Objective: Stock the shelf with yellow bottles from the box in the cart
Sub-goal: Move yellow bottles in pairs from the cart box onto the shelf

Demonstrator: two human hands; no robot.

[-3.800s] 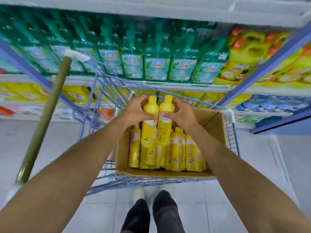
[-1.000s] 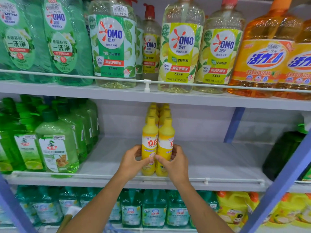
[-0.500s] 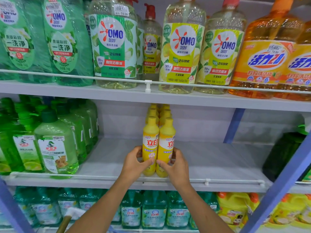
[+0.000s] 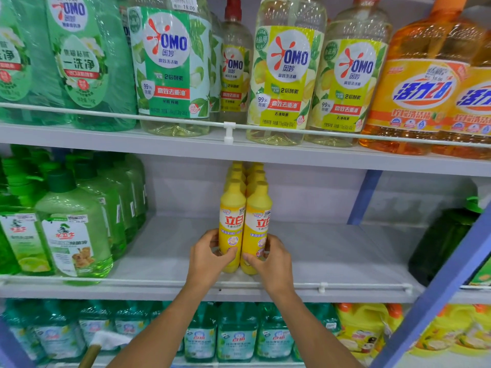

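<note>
Head view: two slim yellow bottles stand upright, side by side and touching, near the front edge of the middle shelf point(image 4: 332, 251), just behind its white rail point(image 4: 159, 280). Each has a yellow cap and a label with red characters. The left hand point(image 4: 210, 257) grips the lower part of the left yellow bottle point(image 4: 232, 224), fingers curled round it. The right hand point(image 4: 271, 261) grips the right yellow bottle point(image 4: 257, 224) the same way. More yellow bottles point(image 4: 245, 176) line up behind them towards the shelf's back. Green bottles point(image 4: 71, 229) fill the shelf's left end.
</note>
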